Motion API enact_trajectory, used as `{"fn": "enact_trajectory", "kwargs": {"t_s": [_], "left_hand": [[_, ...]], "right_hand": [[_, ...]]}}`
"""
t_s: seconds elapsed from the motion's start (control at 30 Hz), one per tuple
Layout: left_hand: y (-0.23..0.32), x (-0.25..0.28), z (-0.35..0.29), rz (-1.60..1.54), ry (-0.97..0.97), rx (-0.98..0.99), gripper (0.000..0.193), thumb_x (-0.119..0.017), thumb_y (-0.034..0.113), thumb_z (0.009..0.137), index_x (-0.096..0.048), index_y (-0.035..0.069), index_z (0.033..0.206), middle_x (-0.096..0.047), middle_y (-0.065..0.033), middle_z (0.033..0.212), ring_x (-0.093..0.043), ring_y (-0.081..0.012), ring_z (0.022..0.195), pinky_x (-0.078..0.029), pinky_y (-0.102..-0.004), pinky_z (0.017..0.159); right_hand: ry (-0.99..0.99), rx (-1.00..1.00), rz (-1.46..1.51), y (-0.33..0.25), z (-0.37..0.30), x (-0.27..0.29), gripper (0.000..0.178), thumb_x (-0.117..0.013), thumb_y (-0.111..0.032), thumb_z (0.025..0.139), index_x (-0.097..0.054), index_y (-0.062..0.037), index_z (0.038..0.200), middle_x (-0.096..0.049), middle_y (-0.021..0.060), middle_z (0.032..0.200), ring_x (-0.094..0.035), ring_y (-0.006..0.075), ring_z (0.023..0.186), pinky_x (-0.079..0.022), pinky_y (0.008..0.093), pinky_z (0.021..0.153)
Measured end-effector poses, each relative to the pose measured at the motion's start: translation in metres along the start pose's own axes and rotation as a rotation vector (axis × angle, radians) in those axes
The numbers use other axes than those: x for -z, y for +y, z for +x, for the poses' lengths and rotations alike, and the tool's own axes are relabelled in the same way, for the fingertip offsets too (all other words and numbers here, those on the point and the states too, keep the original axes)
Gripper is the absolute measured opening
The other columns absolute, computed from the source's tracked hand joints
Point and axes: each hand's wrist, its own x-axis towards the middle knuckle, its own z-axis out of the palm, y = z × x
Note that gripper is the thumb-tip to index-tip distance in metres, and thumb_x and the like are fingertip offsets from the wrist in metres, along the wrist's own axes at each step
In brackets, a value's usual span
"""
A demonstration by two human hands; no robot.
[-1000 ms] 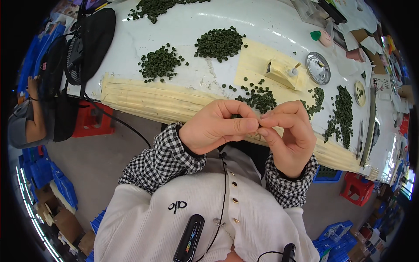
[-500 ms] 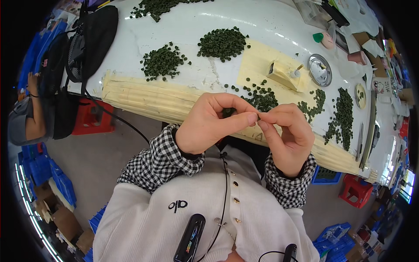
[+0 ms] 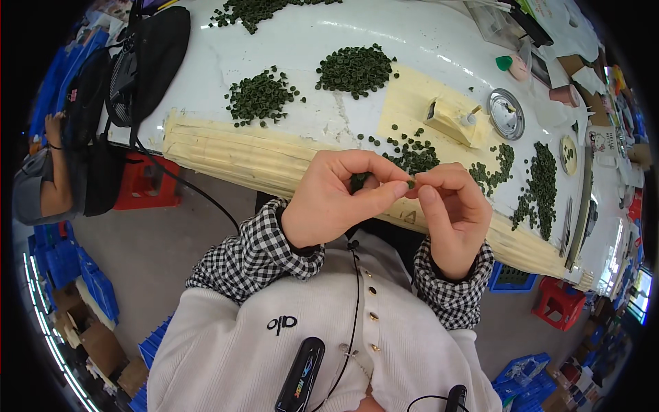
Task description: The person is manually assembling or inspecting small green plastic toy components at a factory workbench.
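1. A small green piece (image 3: 411, 184) sits right at the meeting of the two hands, above the table's near edge.
2. The left hand (image 3: 326, 199) pinches it, thumb and forefinger closed, the piece poking out past the thumb tip. More green shows inside that hand's curl; from here I can't tell whether it's in the palm or behind.
3. The right hand (image 3: 456, 216) is bent, its fingertips just beside the piece; I can't make out whether they grip it.
4. Just beyond the hands lies a loose heap (image 3: 417, 156) of similar green bits.
5. Past that heap, to the right, stand a yellowish block (image 3: 449, 127) with a peg and a round metal lid (image 3: 506, 115).
6. Bigger piles, one at left (image 3: 261, 97), another in the middle (image 3: 355, 71), lie farther across the white table (image 3: 295, 44).
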Motion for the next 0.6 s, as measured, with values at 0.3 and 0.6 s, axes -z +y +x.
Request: {"fn": "enact_trajectory", "kwargs": {"t_s": [0.3,0.6], "left_hand": [[-0.0023,-0.0013,-0.0024,0.069,0.036,-0.039,0.007,-0.062,0.000,0.082,-0.063,-0.003,0.088,-0.057,0.0021,0.077,-0.041,-0.0019,0.063,-0.037,-0.0177,0.058],[-0.0047,0.0002,-0.0042,0.066,0.060,-0.056,0.007,-0.062,0.000,0.082,-0.063,-0.003,0.088,-0.057,0.0025,0.078,-0.041,-0.0017,0.064,-0.037,-0.0172,0.058]], "right_hand": [[-0.046,0.047,-0.141,0.0027,-0.0001,0.0000,0.014,-0.059,0.007,0.080,-0.060,0.0057,0.094,-0.057,0.0100,0.090,-0.060,0.0138,0.081,-0.051,0.0239,0.074],[-0.033,0.070,-0.133,0.0045,0.0013,-0.0048,0.014,-0.058,0.009,0.080,-0.060,0.0070,0.093,-0.057,0.0107,0.090,-0.061,0.0144,0.081,-0.052,0.0238,0.073]]}}
